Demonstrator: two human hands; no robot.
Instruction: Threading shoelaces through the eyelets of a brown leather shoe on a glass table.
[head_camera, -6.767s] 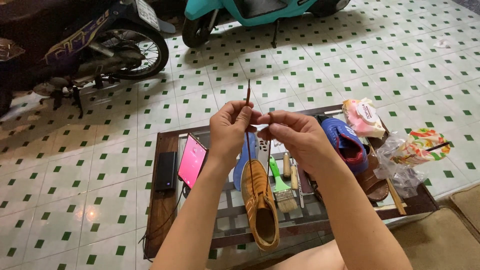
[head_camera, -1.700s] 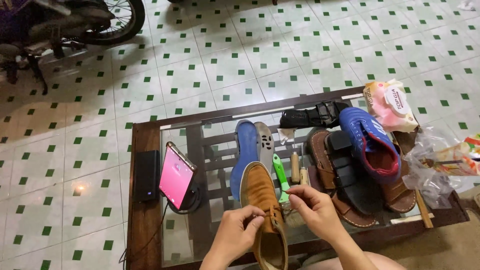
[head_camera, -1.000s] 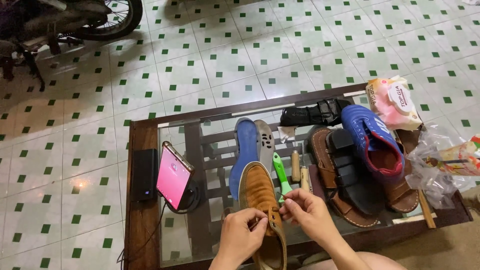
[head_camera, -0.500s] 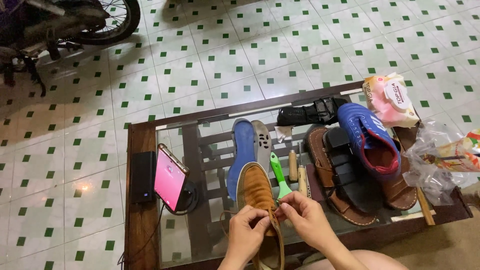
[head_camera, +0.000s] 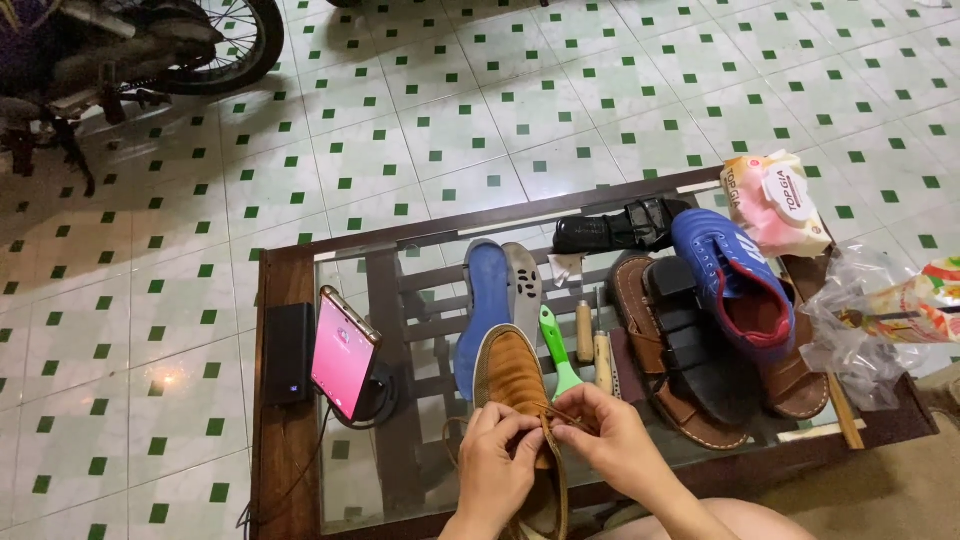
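glass-topped table (head_camera: 420, 470) | on it: tan shoe (head_camera: 515, 385), blue shoe (head_camera: 730, 285), sandals (head_camera: 680, 350), phone (head_camera: 342, 353)

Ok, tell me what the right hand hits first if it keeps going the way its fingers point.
The right hand points left across the tan shoe, so it would probably meet the left hand first; they already nearly touch at the lace.
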